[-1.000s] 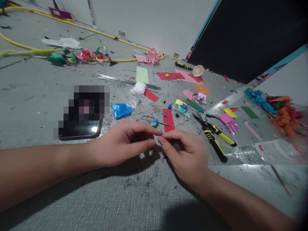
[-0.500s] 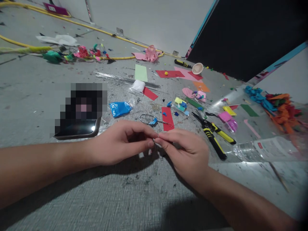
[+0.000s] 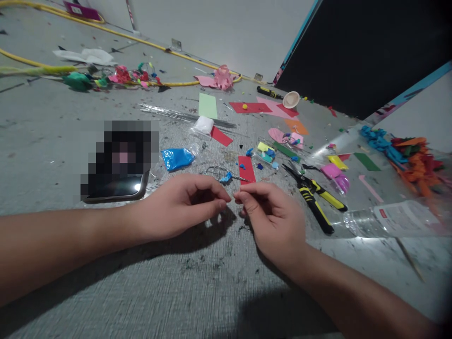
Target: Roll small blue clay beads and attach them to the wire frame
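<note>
- The left hand [image 3: 183,209] is curved like an arch; its thumb and forefinger tips are near each other, and whether something thin is between them, I cannot tell.
- The right hand [image 3: 273,214] is narrow, its thumb closed toward the forefinger; if it holds something, I cannot tell.
- From the fingertips, near, at eleven o'clock, lies a bent wire piece [image 3: 218,170], metallic, with a rounded loop; a crumpled blue lump [image 3: 226,177] touches it.
- At one o'clock is a red paper strip [image 3: 246,165], flat and matte; the wire's straight end reaches it.
- At ten o'clock: a shiny blue packet [image 3: 176,158] of wrinkled plastic.
- At three o'clock: pliers [image 3: 316,202] with black-and-yellow handles; farther, a transparent bottle [image 3: 363,223] on its side.
- At nine o'clock: a glossy dark phone [image 3: 115,188].
- The grey surface [image 3: 197,292] has fine streaks and dark specks.
- At twelve o'clock stands a pale, smooth wall [image 3: 226,33]; at two, a black panel [image 3: 374,52]; at eleven, a yellow cable [image 3: 192,60].
</note>
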`<state>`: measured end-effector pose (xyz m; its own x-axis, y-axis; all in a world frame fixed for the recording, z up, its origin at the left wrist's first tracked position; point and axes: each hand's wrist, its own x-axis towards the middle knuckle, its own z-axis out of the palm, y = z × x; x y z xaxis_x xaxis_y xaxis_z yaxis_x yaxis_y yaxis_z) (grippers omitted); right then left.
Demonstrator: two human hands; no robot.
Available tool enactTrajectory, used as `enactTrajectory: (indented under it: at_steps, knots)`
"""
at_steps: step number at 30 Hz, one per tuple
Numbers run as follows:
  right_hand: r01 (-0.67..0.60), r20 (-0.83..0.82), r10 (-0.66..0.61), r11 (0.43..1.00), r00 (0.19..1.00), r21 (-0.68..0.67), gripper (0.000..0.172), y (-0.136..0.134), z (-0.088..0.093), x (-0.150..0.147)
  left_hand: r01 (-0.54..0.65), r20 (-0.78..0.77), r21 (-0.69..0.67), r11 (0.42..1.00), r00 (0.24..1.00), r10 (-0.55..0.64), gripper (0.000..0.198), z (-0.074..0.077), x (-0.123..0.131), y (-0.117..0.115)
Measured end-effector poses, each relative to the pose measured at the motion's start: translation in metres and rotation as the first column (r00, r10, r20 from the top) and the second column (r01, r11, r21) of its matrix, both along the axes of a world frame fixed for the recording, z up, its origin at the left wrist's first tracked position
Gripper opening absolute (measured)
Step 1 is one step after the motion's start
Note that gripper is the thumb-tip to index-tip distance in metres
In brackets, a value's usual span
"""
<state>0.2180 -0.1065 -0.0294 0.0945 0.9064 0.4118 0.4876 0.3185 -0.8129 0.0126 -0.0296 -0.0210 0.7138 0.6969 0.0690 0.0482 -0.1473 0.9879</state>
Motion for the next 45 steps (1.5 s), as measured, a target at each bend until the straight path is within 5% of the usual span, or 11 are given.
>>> enactTrajectory:
  at_steps: [8, 13, 25, 45]
  knots:
    - [-0.067, 0.023, 0.066, 0.996, 0.998, 0.064, 0.022, 0.001, 0.003, 0.000, -0.131, -0.040, -0.124, 0.984, 0.991, 0.126, 0.010, 0.008, 0.004, -0.002]
    - [-0.048, 0.020, 0.049, 0.997, 0.999, -0.061, 0.012, 0.002, 0.006, 0.000, -0.177, -0.041, -0.110, 0.978, 0.984, 0.174, 0.009, 0.009, 0.004, -0.003]
    - [-0.135, 0.170, 0.135, 0.991, 0.976, -0.010, 0.016, 0.008, -0.001, 0.003, -0.212, -0.053, -0.120, 0.970, 0.977, 0.207, 0.014, 0.010, 0.003, -0.002]
    - [-0.184, 0.308, 0.224, 0.971, 0.925, -0.155, 0.011, 0.007, -0.002, 0.002, -0.192, -0.067, -0.081, 0.978, 0.980, 0.187, 0.016, 0.007, 0.003, -0.003]
